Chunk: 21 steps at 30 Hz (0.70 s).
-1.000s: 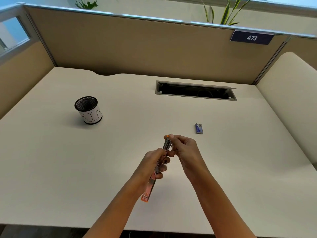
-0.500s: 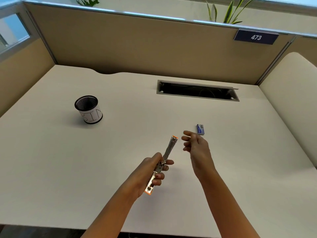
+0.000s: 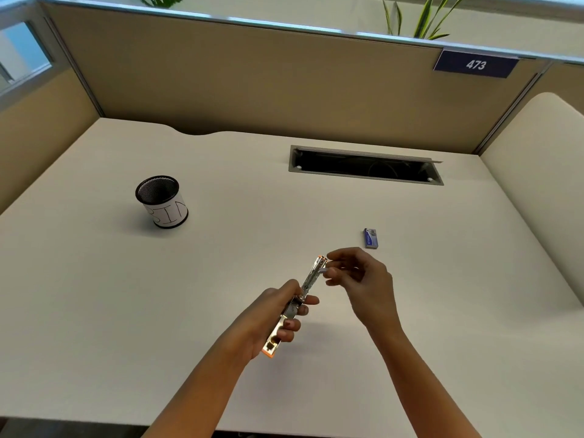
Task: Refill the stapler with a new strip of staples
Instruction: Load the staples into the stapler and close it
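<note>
My left hand is closed in a grip, fingers curled, forearm angled up from below. My right hand is raised beside it, thumb and forefinger pinched together.

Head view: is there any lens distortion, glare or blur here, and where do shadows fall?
Head view: wide-angle bending bows the partition rail; bright glare on the open stapler in the left hand; right hand fingers slightly blurred, pinching something small that is hard to make out; the mesh pen cup casts a soft shadow to its left; staple box print is unreadable.
</note>
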Each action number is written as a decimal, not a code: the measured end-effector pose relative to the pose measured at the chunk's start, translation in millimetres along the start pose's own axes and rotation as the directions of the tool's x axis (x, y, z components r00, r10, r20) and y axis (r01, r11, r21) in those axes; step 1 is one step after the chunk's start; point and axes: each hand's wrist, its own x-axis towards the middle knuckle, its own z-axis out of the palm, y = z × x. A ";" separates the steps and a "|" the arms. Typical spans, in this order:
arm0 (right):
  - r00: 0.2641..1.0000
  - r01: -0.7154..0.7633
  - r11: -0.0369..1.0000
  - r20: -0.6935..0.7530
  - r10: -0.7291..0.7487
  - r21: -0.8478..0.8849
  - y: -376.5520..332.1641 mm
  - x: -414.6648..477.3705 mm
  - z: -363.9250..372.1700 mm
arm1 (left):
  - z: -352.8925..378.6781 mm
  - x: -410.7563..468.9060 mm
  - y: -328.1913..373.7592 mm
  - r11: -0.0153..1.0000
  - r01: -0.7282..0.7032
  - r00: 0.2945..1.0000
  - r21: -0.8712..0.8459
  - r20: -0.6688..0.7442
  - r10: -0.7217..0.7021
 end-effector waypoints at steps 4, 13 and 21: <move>0.951 0.307 0.915 0.130 -0.282 -0.262 2.3 -2.8 4.4 | -0.9 -0.9 2.0 1.000 -0.002 1.000 -0.002 0.022 0.002; 0.763 0.643 0.638 0.418 -0.493 -0.423 2.5 -3.4 6.3 | 1.4 -6.2 3.1 0.999 -0.020 0.996 0.028 0.083 0.018; 0.760 0.639 0.665 0.449 -0.470 -0.386 2.3 -2.7 2.9 | 1.3 -10.1 3.4 1.000 0.000 0.995 0.007 0.099 -0.001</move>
